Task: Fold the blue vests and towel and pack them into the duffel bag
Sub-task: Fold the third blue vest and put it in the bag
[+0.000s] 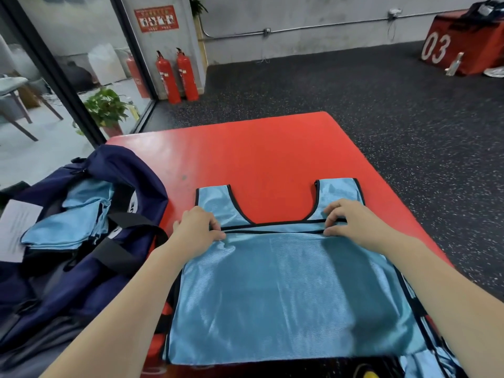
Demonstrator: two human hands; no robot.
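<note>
A blue vest (286,290) lies flat on the red table (259,154), just right of the open duffel bag (90,214). The left hand (196,227) and right hand (354,225) each pinch its black-trimmed folded edge between curled fingers (215,226), near the vest's shoulder straps.

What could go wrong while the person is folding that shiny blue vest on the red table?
1. The blue vest looks slippery, and its near hem hangs past the red table edge, so it might slide off.
2. The left hand and right hand pinch only the folded edge by the neckline; uneven pulling could leave the fold crooked.
3. The duffel bag already holds loosely piled blue cloth, so a bulky fold may fit badly.
</note>
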